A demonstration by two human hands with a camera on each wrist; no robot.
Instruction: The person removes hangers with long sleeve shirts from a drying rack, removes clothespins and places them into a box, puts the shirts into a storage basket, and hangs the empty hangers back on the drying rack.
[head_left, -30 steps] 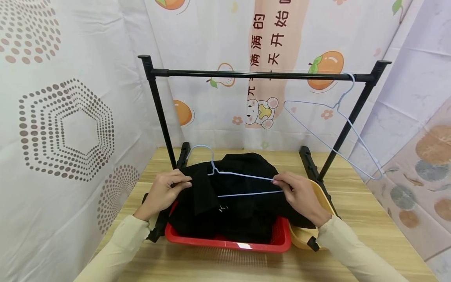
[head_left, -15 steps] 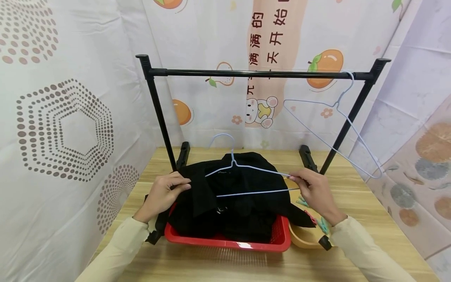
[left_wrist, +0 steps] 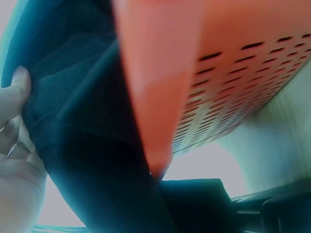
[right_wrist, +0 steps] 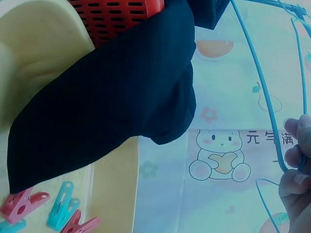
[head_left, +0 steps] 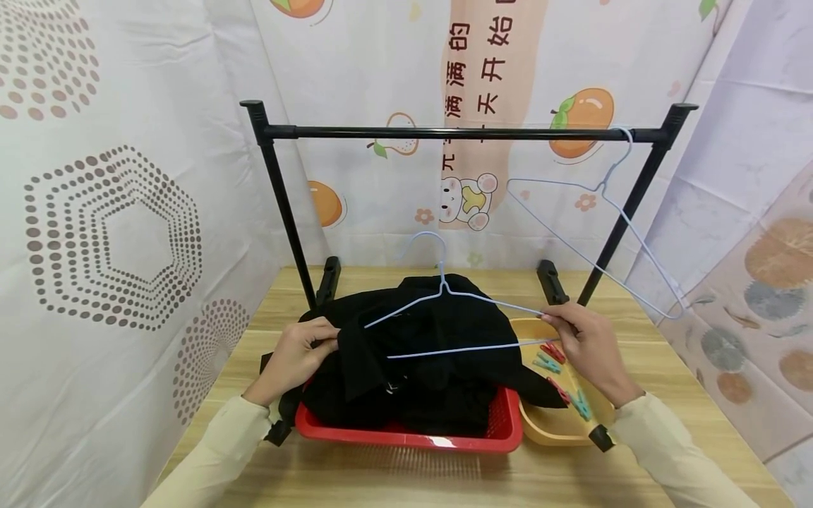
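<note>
Black clothing (head_left: 473,331) lies heaped in and over the red basket (head_left: 438,442) in the head view. My left hand (head_left: 301,353) pinches its edge at the left, thumb against the cloth in the left wrist view, where the hand (left_wrist: 17,160) also shows. A light blue wire hanger (head_left: 442,286) slants over the garment, hook up. Its left end is hidden under the black fabric. The right corner of this hanger is gripped between thumb and fingers of my right hand (head_left: 587,346), above the yellow bin; the right wrist view shows that hand (right_wrist: 297,179) on the wire.
A black rack with a crossbar (head_left: 457,132) stands behind; a second blue hanger (head_left: 565,243) hangs at its right end. The yellow bin (head_left: 559,439) beside the basket holds several red and teal clothespins (head_left: 549,360). Black rack feet (head_left: 601,437) flank both containers on the wooden table (head_left: 508,487).
My right hand has moved to the right with the hanger, whose hook now stands higher and farther right. The clothespins have come into view. My left hand stays nearly in place, still pinching the cloth.
</note>
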